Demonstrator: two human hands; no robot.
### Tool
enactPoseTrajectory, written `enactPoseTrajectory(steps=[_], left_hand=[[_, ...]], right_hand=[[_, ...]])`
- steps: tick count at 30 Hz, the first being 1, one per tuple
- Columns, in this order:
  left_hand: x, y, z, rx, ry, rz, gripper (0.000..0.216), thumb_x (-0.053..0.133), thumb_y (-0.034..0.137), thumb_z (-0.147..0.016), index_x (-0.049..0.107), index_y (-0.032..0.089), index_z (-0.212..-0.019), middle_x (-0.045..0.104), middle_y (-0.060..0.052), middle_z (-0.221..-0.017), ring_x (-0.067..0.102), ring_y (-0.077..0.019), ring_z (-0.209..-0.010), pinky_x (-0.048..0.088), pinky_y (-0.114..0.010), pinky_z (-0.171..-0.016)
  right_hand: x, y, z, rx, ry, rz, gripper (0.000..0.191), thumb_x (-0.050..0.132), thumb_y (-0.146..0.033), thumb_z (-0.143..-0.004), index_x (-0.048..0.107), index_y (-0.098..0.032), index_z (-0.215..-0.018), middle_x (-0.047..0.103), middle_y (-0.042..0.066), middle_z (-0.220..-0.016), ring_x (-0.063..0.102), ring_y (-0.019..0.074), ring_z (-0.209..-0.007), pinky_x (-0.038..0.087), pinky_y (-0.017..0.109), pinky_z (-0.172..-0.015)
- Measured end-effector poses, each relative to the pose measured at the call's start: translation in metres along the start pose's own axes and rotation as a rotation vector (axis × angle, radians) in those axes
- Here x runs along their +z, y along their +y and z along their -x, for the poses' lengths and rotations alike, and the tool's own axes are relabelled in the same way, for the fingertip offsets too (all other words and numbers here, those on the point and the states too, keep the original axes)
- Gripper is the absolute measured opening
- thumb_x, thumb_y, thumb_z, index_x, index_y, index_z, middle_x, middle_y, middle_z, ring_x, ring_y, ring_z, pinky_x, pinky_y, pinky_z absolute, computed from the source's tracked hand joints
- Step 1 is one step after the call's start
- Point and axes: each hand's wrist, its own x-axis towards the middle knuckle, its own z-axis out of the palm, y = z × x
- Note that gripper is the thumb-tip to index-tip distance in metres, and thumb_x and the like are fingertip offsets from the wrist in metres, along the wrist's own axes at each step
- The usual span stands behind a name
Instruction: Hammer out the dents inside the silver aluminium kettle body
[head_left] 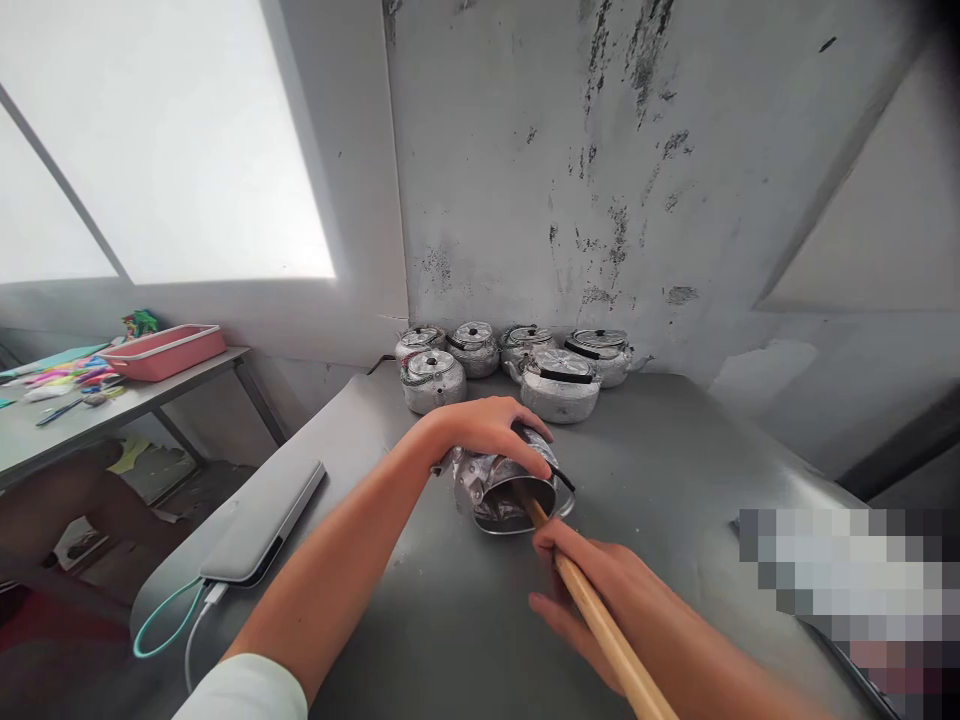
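A dented silver metal kettle [469, 482] lies tipped on the table, its round opening facing me. My left hand [495, 430] is closed over its upper side, with fingers curved around the body near the black handle grip [562, 478]. My right hand [589, 580] grips a light wooden stick [611, 640], thumb and forefinger around the shaft. The stick's far end goes into the kettle's opening, where its tip is hidden. Part of the kettle is covered by my left hand.
Several silver kettles with lids [559, 395] stand at the back of the grey table [450, 620] against the wall. A white power bank [259, 535] with cables lies at left. On a side table are a pink basket [169, 355] and colourful items. A pixelated area covers the right edge.
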Motion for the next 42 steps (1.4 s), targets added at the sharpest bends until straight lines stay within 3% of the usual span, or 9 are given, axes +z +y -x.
enactPoseTrajectory(steps=[3,6,8,12,16,20,29,42], left_hand=[[0.0,-0.001,0.0,0.0,-0.002,-0.004,0.066,0.075,0.056,-0.067,0.067,0.026,-0.125,0.068,-0.001,-0.118,0.063,-0.0232,-0.105,0.047,-0.027,-0.084],[0.0,-0.002,-0.001,0.0,-0.003,-0.009,0.066,0.075,0.058,-0.067,0.067,0.027,-0.124,0.069,0.0,-0.115,0.064,-0.0223,-0.102,0.047,-0.026,-0.082],[0.0,-0.002,0.0,0.006,0.003,-0.011,0.066,0.075,0.059,-0.066,0.067,0.027,-0.124,0.068,0.0,-0.117,0.064,-0.0225,-0.104,0.047,-0.026,-0.083],[0.0,-0.002,0.0,-0.011,0.001,0.012,0.066,0.075,0.058,-0.067,0.067,0.027,-0.125,0.068,-0.001,-0.118,0.064,-0.0231,-0.103,0.048,-0.026,-0.082],[0.0,-0.002,-0.001,0.004,-0.006,0.003,0.068,0.075,0.058,-0.066,0.067,0.025,-0.125,0.069,-0.002,-0.116,0.065,-0.0235,-0.102,0.048,-0.028,-0.086],[0.0,-0.003,-0.003,0.022,0.003,-0.01,0.067,0.075,0.057,-0.067,0.067,0.024,-0.125,0.068,-0.002,-0.119,0.063,-0.0239,-0.106,0.047,-0.028,-0.087],[-0.001,-0.004,-0.003,0.019,-0.01,-0.016,0.068,0.075,0.058,-0.067,0.067,0.024,-0.125,0.067,-0.002,-0.12,0.062,-0.0251,-0.108,0.046,-0.029,-0.09],[-0.001,-0.002,0.0,-0.006,-0.019,0.017,0.067,0.076,0.056,-0.068,0.066,0.026,-0.127,0.067,-0.002,-0.119,0.062,-0.0237,-0.108,0.048,-0.028,-0.085]], right_hand=[[0.004,-0.003,-0.005,-0.012,0.086,0.198,0.011,0.048,-0.034,-0.096,0.055,-0.026,-0.095,0.064,0.001,-0.086,0.06,0.0173,-0.065,0.045,0.03,-0.062],[-0.001,-0.008,-0.012,-0.076,0.137,0.321,0.013,0.047,-0.033,-0.096,0.058,-0.029,-0.102,0.065,0.005,-0.104,0.067,0.0231,-0.081,0.049,0.034,-0.069],[-0.003,-0.01,-0.017,-0.112,0.129,0.35,0.014,0.048,-0.031,-0.096,0.057,-0.029,-0.106,0.065,0.006,-0.103,0.068,0.0255,-0.085,0.05,0.036,-0.071],[0.002,-0.002,-0.022,-0.124,0.144,0.269,0.016,0.04,-0.022,-0.098,0.056,-0.025,-0.098,0.064,0.004,-0.092,0.066,0.0211,-0.073,0.049,0.032,-0.066],[0.017,0.012,-0.02,-0.149,0.252,0.134,0.018,0.038,-0.022,-0.1,0.055,-0.025,-0.099,0.063,0.005,-0.096,0.063,0.0169,-0.072,0.048,0.028,-0.065],[0.025,0.015,-0.018,-0.198,0.252,0.065,0.018,0.039,-0.019,-0.099,0.056,-0.024,-0.104,0.061,0.005,-0.097,0.061,0.0155,-0.071,0.048,0.028,-0.065],[0.018,0.011,-0.019,-0.222,0.213,0.09,0.027,0.039,-0.015,-0.098,0.055,-0.023,-0.119,0.061,0.009,-0.104,0.064,0.0201,-0.084,0.052,0.033,-0.074],[0.014,0.012,-0.018,-0.192,0.261,0.045,0.022,0.04,-0.018,-0.098,0.058,-0.023,-0.111,0.063,0.007,-0.1,0.065,0.0176,-0.077,0.052,0.029,-0.07]])
